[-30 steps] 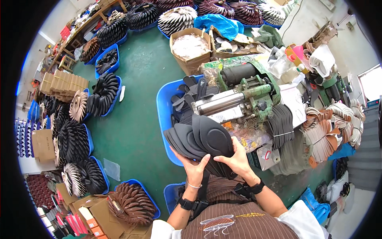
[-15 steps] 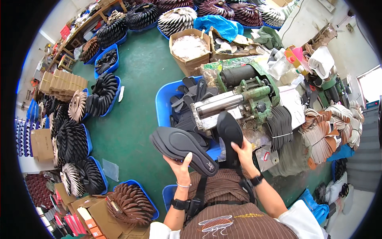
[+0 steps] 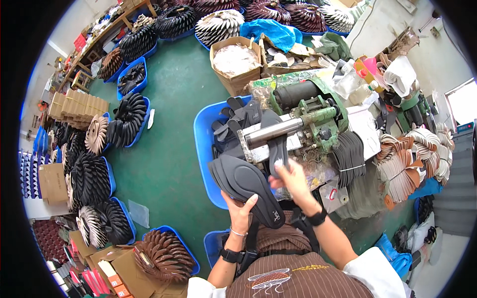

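Feeding flat dark insole point(image 3: 278, 144), right hand point(image 3: 293, 179)

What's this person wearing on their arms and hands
Both hands are bare, no gloves. The left hand has a thin bangle at the wrist and a black band lower on the forearm. The right hand has a black wristband. White short sleeves end above the elbows.

shoe workshop | roller machine point(image 3: 298, 119) | blue bins point(image 3: 204, 144) of fanned insoles point(image 3: 130, 118)
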`<move>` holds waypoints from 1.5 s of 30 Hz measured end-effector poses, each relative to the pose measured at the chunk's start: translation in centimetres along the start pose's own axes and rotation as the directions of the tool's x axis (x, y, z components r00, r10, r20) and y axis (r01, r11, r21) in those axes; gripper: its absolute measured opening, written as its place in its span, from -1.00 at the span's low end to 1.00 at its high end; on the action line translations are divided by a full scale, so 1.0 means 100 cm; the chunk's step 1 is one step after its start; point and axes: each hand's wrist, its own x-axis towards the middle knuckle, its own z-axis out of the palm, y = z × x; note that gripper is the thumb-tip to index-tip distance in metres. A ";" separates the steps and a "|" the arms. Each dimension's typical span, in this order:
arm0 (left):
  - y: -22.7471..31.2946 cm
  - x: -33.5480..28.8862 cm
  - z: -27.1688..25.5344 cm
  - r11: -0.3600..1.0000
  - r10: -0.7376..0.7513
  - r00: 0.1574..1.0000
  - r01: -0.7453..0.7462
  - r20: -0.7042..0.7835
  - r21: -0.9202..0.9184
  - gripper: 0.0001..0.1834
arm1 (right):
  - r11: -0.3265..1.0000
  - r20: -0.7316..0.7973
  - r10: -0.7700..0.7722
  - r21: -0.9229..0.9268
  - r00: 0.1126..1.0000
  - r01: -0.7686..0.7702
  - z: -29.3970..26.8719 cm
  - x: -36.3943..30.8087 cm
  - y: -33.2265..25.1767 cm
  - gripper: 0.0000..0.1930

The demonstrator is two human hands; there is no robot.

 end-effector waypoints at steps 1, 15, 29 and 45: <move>-0.005 0.001 0.000 0.999 0.015 1.000 -0.015 -0.007 0.035 -0.05 | 0.996 0.113 0.054 -0.079 0.992 -0.045 0.000 -0.007 0.010 -0.68; -0.007 -0.001 0.001 0.999 0.018 1.000 -0.018 -0.014 -0.034 -0.03 | 0.972 0.000 -0.200 -0.124 0.980 0.199 0.005 -0.039 0.010 -0.48; 0.005 0.003 -0.034 0.986 -0.116 0.981 0.133 0.153 -0.104 -0.17 | 0.946 -0.042 -0.295 0.128 0.954 0.298 -0.038 0.008 0.027 -0.68; -0.025 -0.012 -0.029 0.927 -0.193 0.959 0.247 0.206 -0.282 -0.23 | 0.858 0.260 -0.094 -0.469 0.961 0.211 0.032 -0.051 -0.016 -0.40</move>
